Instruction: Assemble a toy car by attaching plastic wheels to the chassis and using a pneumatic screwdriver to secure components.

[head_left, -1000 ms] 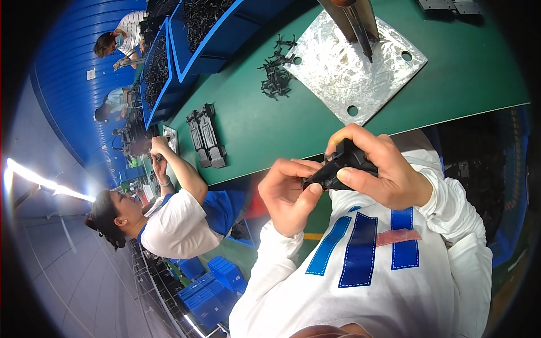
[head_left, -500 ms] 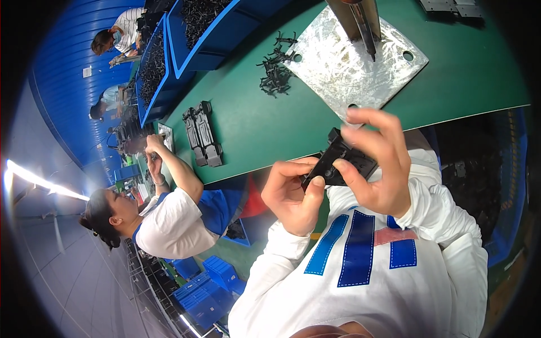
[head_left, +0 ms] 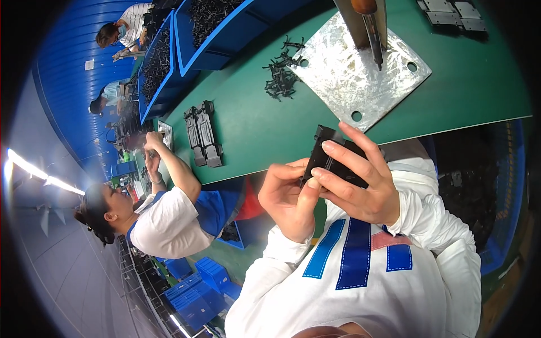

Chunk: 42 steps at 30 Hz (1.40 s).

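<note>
The left hand [head_left: 290,197] is closed, thumb and fingertips pinching the near-left end of a black plastic part [head_left: 331,163], held at the front edge of the green table [head_left: 248,124]. The right hand [head_left: 365,188] lies partly spread across the part's face, its thumb hidden, so its grip cannot be told. Faint pale markings on the part and a white notice [head_left: 89,65] on the blue wall [head_left: 62,73] are too small to read.
</note>
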Tool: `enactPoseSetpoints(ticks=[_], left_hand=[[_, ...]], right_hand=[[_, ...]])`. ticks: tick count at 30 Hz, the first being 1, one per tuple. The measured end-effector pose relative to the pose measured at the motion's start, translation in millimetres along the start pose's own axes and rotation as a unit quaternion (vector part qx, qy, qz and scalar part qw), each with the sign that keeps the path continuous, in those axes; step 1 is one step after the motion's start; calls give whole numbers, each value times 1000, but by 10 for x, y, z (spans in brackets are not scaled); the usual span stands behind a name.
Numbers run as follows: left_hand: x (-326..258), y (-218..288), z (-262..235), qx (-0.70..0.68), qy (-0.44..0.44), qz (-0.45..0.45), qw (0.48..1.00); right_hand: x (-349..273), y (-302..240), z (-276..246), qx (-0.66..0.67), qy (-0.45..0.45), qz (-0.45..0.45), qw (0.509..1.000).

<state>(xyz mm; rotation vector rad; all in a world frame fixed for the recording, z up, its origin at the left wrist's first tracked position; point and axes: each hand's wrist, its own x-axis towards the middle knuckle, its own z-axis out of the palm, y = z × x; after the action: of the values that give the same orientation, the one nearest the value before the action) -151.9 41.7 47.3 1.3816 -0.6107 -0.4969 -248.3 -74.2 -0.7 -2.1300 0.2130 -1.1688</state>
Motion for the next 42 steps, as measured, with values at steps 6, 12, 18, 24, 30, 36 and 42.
enactPoseSetpoints(ticks=[6,12,18,24,30,36,42], left_hand=[[6,4,-63,1,-35,-1,999],[30,34,-20,-10,-19,-25,999],[72,-2,-28,3,-35,-20,999],[203,-82,-53,23,-130,-83,988],[352,-150,306,-1,-119,-107,987],[630,-375,423,132,-99,-28,986],[828,-418,578,82,-111,-134,981]], right_hand=[[34,77,-21,17,-10,-35,999],[132,70,-135,20,-54,-25,998],[173,136,-219,83,-87,7,993],[213,212,-333,351,-98,243,899],[243,320,-522,615,19,581,533],[218,533,-642,706,58,605,365],[288,693,-626,772,78,563,285]])
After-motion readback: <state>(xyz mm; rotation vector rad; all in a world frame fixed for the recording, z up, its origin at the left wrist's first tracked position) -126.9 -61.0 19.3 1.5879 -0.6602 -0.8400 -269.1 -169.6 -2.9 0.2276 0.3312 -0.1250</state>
